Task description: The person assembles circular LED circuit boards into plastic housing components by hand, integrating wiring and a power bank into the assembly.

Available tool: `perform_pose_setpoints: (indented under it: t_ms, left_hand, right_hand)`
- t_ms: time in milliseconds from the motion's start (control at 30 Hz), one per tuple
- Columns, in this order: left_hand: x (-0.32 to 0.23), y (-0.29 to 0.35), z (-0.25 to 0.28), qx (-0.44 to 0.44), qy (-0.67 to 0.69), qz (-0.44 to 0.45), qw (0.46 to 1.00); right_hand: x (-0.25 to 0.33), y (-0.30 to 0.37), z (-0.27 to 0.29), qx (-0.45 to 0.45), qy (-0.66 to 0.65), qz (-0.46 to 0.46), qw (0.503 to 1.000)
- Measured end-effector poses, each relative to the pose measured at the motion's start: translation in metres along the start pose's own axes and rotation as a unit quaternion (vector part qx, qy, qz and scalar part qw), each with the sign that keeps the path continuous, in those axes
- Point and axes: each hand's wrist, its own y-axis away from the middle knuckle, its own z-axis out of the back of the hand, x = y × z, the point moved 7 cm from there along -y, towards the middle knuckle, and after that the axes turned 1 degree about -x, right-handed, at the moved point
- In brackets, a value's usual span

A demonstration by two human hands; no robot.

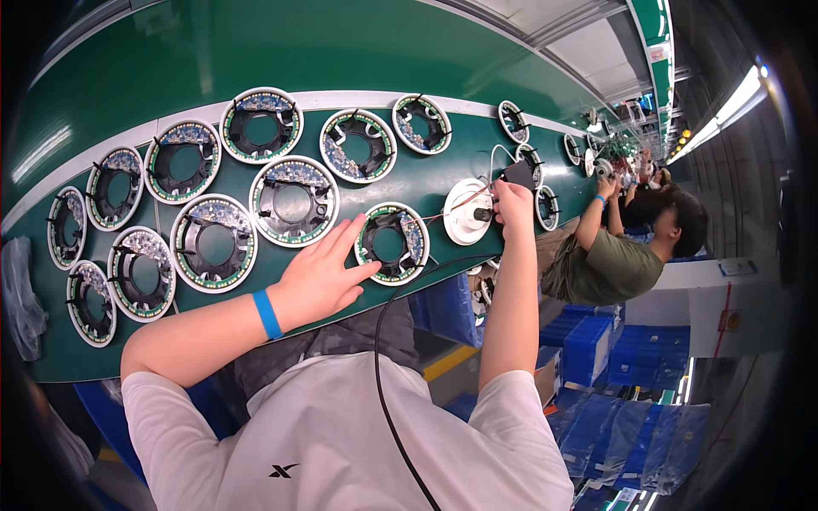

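Fingers spread, my left hand (328, 268) rests against the near-left rim of a ring-shaped circuit board assembly (417, 238), white-rimmed with a black centre frame. My right hand (514, 209) is closed beside a white round base (460, 226) that has a black knob on it. What its fingers hold is hidden. Just beyond that fist is a black block-shaped piece (517, 175). Thin wires (439, 215) run from the ring under my left hand towards the white base. A white cable (497, 153) arches up behind the base.
Several similar rings (213, 243) lie across the green bench (341, 209), with more at its far right. A black cable (377, 358) hangs over my shirt. At the right, a person in a green shirt (609, 264) works at the bench, near stacked blue bins (588, 341).
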Motion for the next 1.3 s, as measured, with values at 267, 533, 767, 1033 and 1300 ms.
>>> perform_pose_setpoints:
  t_ms: [267,533,767,1033,1300]
  left_hand:
    - [-0.002,0.001,0.0,0.013,-0.004,0.002,1.0]
    - [-0.001,0.0,0.0,0.013,-0.005,-0.003,1.0]
    - [-0.002,0.0,0.001,0.009,-0.007,-0.004,1.0]
    - [0.002,0.004,-0.002,0.0,0.007,0.01,1.0]
    - [0.002,0.003,-0.004,-0.01,0.021,0.006,1.0]
  right_hand:
    - [-0.017,-0.026,-0.026,0.049,0.056,-0.081,0.994]
    - [0.028,0.01,-0.006,0.035,-0.129,0.083,0.988]
    - [0.066,0.059,0.015,0.013,-0.405,0.234,0.884]
    - [0.076,0.1,0.0,0.135,-0.465,0.226,0.846]
    - [0.057,0.123,-0.021,0.215,-0.352,0.183,0.892]
